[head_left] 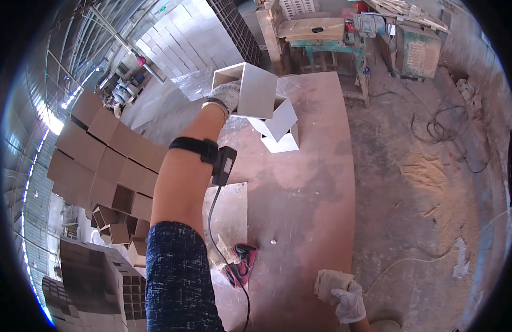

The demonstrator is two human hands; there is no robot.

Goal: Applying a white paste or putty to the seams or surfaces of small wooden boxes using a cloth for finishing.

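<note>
My left hand, in a knit glove, reaches into the open side of a white box at the far end of the table. It grips the box by a wall; the fingertips are partly hidden inside. The box sits tilted over two more white boxes, a middle one and a lower one, stacked askew. At the near right edge, my right hand, in a white glove, is closed around a worn beige block. What the block is made of, I cannot tell.
A reddish-brown tabletop bears a pale board and a red and black power tool. Brown boxes are stacked at the left. Behind stands a green-framed workbench. Cables and sawdust lie on the right floor.
</note>
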